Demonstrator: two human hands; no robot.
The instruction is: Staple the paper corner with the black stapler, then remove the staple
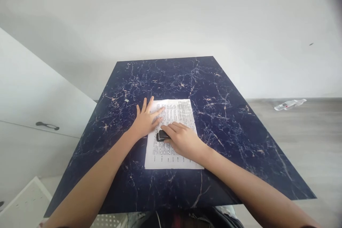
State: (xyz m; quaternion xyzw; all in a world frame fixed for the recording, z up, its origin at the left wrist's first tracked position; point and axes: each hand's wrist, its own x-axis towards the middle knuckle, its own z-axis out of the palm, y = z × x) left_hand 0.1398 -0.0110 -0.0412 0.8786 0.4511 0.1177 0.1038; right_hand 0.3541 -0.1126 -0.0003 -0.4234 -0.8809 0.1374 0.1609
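Note:
A printed sheet of paper [181, 114] lies near the middle of a dark blue marbled table [227, 121]. My left hand [145, 119] rests flat on the sheet's upper left corner, fingers spread. My right hand [181, 139] lies over the sheet's middle, fingers curled around a small black object [161, 135] that pokes out at its left side. What the object is I cannot make out; it looks like a small stapler or clip.
A white cabinet with a dark handle [47, 125] stands to the left of the table. A clear plastic wrapper [290, 104] lies on the grey floor at the right. A white perforated crate [24, 206] sits at the lower left. A white wall is behind.

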